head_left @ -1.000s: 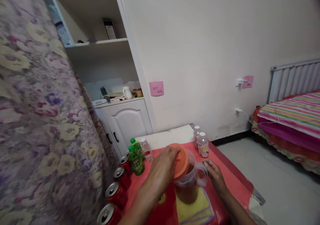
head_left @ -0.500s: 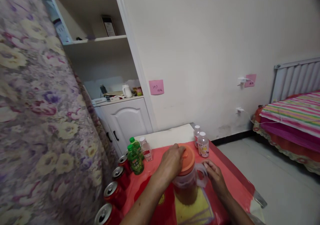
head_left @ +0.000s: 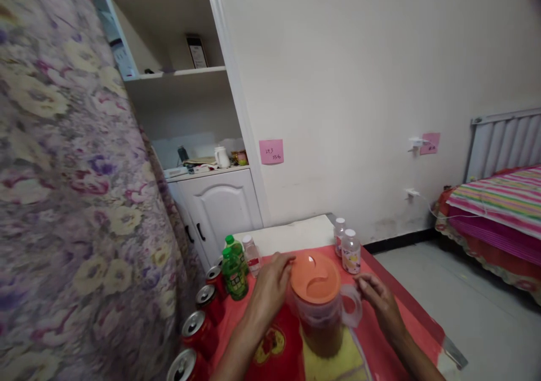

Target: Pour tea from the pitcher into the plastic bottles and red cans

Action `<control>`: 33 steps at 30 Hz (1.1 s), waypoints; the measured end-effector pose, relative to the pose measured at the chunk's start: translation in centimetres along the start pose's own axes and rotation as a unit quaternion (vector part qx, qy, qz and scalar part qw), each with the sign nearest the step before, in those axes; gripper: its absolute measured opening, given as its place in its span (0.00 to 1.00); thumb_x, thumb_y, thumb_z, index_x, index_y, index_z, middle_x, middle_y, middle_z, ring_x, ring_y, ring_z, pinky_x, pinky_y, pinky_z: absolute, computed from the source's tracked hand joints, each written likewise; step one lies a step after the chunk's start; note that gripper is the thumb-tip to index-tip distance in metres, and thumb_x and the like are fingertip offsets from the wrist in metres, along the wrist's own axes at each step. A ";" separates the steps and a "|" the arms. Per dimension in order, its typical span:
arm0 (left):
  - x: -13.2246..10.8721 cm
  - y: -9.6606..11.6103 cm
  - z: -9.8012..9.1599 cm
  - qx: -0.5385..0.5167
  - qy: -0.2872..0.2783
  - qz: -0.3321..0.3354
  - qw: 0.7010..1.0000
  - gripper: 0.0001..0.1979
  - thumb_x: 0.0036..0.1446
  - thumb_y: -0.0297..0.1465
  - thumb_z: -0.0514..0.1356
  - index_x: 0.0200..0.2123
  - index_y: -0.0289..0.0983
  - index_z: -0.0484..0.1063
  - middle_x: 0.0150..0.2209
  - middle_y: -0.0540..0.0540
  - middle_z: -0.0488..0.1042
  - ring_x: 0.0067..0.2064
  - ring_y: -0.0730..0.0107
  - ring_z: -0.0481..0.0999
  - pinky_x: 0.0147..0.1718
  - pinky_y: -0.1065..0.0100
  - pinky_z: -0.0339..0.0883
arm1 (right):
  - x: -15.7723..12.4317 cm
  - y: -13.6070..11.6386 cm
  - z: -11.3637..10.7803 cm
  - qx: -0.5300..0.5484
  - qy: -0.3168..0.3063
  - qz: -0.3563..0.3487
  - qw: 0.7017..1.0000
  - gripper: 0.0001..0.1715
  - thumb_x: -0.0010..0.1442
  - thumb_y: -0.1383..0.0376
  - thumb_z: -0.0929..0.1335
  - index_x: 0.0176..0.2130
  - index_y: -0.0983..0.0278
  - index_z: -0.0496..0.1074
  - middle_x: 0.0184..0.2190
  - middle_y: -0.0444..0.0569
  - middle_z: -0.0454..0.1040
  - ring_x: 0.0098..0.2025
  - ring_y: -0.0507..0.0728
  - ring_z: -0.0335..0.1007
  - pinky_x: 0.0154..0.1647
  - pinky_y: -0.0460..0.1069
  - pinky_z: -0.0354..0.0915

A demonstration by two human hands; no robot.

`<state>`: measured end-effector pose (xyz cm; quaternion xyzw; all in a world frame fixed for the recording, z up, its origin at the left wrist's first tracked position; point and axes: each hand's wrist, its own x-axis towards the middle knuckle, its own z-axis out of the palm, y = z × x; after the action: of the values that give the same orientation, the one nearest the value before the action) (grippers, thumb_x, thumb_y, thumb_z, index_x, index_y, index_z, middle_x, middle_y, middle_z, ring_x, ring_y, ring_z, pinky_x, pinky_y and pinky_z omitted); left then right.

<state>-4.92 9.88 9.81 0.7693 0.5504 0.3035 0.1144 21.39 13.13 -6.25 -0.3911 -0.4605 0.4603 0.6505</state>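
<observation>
A clear plastic pitcher (head_left: pixel 322 336) with brown liquid inside stands upright on a yellow cloth (head_left: pixel 338 367). Its orange lid (head_left: pixel 315 278) covers the top, and its handle (head_left: pixel 352 306) points right. My left hand (head_left: pixel 274 282) is at the lid's left edge, fingers loosely stretched and holding nothing; whether a fingertip touches the rim I cannot tell. Just right of the handle, my right hand (head_left: pixel 382 302) hovers with its fingers apart, not gripping it.
Several red cans (head_left: pixel 198 331) line the table's left side, with green bottles (head_left: pixel 235 277) and a clear bottle (head_left: pixel 252 257) behind them. Two clear bottles with white caps (head_left: pixel 350 252) stand at the back right. A red cloth (head_left: pixel 406 336) covers the table beside a floral curtain (head_left: pixel 76 200).
My left hand has let go of the lid's top and drawn left to its edge, uncovering the lid. My right hand stays beside the handle. The view has shifted slightly.
</observation>
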 end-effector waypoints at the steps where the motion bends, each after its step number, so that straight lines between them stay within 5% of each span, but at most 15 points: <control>1: -0.6 -1.0 0.0 -0.021 0.023 -0.019 0.999 0.19 0.67 0.34 0.47 0.51 0.36 0.74 0.49 0.37 0.79 0.51 0.57 0.77 0.52 0.57 0.69 | 0.4 -0.9 -0.2 -0.016 0.004 -0.009 1.000 0.21 0.56 0.48 0.74 0.39 0.61 0.78 0.31 0.46 0.77 0.33 0.58 0.70 0.37 0.50 0.67; 5: -3.5 -4.6 2.0 -0.075 0.061 -0.081 0.992 0.22 0.64 0.38 0.47 0.51 0.32 0.73 0.44 0.35 0.80 0.43 0.55 0.80 0.44 0.56 0.73 | 1.8 -6.6 1.2 -0.173 -0.064 -0.121 0.975 0.16 0.60 0.52 0.71 0.42 0.60 0.79 0.42 0.51 0.80 0.43 0.61 0.74 0.46 0.55 0.70; 9: -6.2 -6.3 5.1 -0.171 0.089 -0.136 0.972 0.21 0.58 0.39 0.53 0.50 0.35 0.75 0.45 0.37 0.81 0.43 0.57 0.80 0.45 0.59 0.73 | 2.4 -11.7 5.0 -0.334 -0.273 -0.208 0.878 0.17 0.63 0.62 0.70 0.52 0.57 0.77 0.51 0.52 0.79 0.48 0.60 0.75 0.49 0.54 0.70; 12: -7.7 -6.7 6.8 -0.191 0.074 -0.135 0.969 0.21 0.58 0.37 0.53 0.51 0.36 0.75 0.47 0.37 0.81 0.41 0.57 0.80 0.43 0.59 0.73 | 2.9 -12.9 7.1 -0.437 -0.359 -0.220 0.795 0.20 0.62 0.65 0.70 0.54 0.57 0.76 0.54 0.52 0.79 0.54 0.62 0.74 0.57 0.57 0.67; 15: -8.9 -7.0 7.6 -0.197 0.059 -0.133 0.970 0.22 0.59 0.37 0.53 0.52 0.36 0.74 0.47 0.36 0.81 0.42 0.56 0.80 0.45 0.56 0.73 | 3.6 -12.8 8.0 -0.480 -0.402 -0.219 0.749 0.19 0.62 0.67 0.69 0.53 0.57 0.77 0.51 0.52 0.80 0.51 0.62 0.76 0.55 0.56 0.67; 22: -10.6 -7.5 8.0 -0.213 0.036 -0.133 0.967 0.22 0.59 0.32 0.53 0.54 0.35 0.74 0.48 0.36 0.79 0.45 0.56 0.78 0.46 0.58 0.72 | 4.4 -12.6 8.5 -0.476 -0.440 -0.220 0.729 0.11 0.67 0.67 0.65 0.45 0.60 0.76 0.45 0.51 0.78 0.47 0.59 0.74 0.51 0.54 0.66; 29: -10.1 -6.8 7.9 -0.228 0.037 -0.128 0.964 0.21 0.57 0.29 0.54 0.53 0.39 0.74 0.48 0.40 0.79 0.42 0.59 0.78 0.46 0.59 0.72 | 4.0 -14.1 9.2 -0.527 -0.350 -0.209 0.746 0.08 0.64 0.66 0.66 0.43 0.61 0.74 0.42 0.49 0.75 0.43 0.58 0.73 0.46 0.52 0.63; 33: -9.4 -6.2 7.6 -0.247 0.033 -0.124 0.960 0.23 0.57 0.28 0.53 0.56 0.38 0.73 0.54 0.39 0.77 0.51 0.57 0.77 0.56 0.56 0.70 | 2.7 -13.8 10.0 -0.594 -0.291 -0.187 0.727 0.05 0.61 0.66 0.66 0.37 0.63 0.72 0.37 0.49 0.74 0.38 0.58 0.71 0.40 0.51 0.61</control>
<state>-7.26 4.72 -2.57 0.6325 0.5525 0.4387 0.3197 15.49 12.85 10.02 -0.4501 -0.8703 0.0531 0.1927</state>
